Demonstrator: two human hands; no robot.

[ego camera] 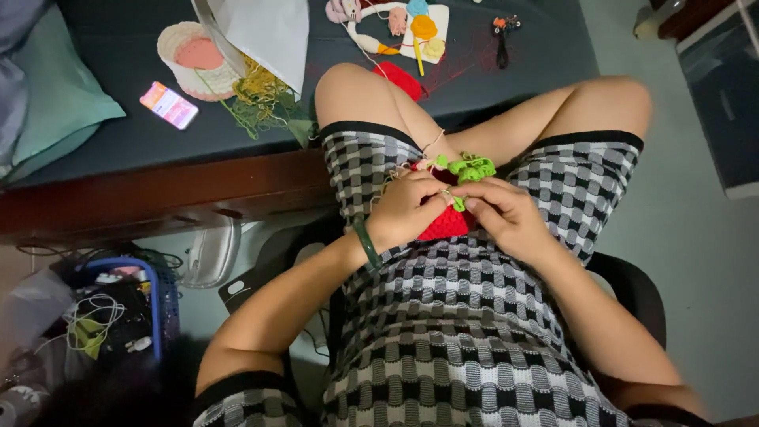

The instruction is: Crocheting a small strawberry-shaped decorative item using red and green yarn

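My left hand (405,209) and my right hand (506,215) meet over my lap, both gripping a red crocheted piece (447,224) with a green crocheted leafy top (468,169). The fingers of both hands pinch at the seam between the red body and the green part. A thin pale thread (431,144) runs up from the work toward the bed. A dark green bangle (366,243) circles my left wrist. I sit in a dark chair (632,286) wearing checkered black, grey and white clothes.
On the dark bed (118,134) lie a white crocheted basket (192,59), tangled yellow-green yarn (257,99), a pink phone (168,104), a red crocheted piece (399,79), small scissors (503,35) and a board of pastel crocheted bits (411,28). A blue basket (154,304) of cables stands on the floor at left.
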